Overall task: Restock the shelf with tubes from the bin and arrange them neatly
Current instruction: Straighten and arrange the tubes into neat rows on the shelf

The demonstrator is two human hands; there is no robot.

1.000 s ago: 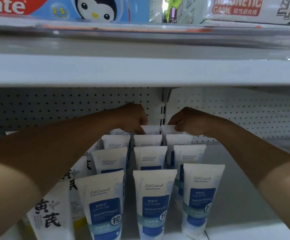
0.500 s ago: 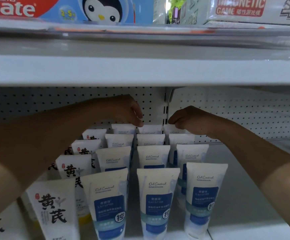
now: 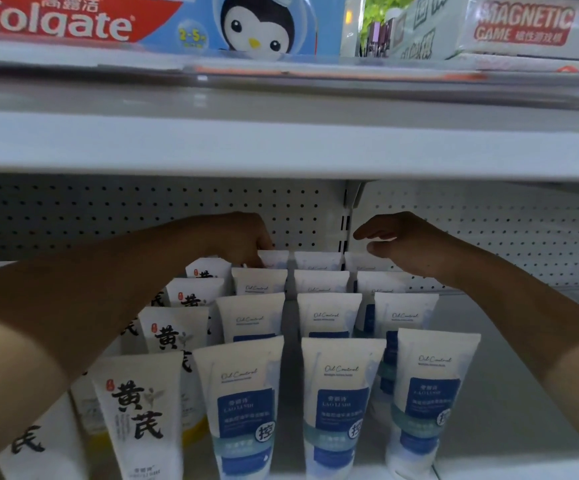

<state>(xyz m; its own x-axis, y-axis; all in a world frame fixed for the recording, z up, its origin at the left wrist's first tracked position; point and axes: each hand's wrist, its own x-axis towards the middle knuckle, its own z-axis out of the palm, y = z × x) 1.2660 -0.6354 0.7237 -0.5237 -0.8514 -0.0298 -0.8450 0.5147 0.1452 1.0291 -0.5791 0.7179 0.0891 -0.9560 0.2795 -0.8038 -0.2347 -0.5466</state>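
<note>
now tidying the back row: left hand (image 3: 243, 237) pinches the rear-left blue tube (image 3: 273, 259) on the shelf (image 3: 509, 393); right hand (image 3: 405, 240) hovers w/ grip released. next, prob straighten rear-right tube (image 3: 360, 263). bin not in view.

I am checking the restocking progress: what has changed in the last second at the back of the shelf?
The right hand opened and lifted off the back right tube. The left hand shifted left, from the back middle tube to the back left tube, fingers on its top. The tube rows stayed in place.
</note>
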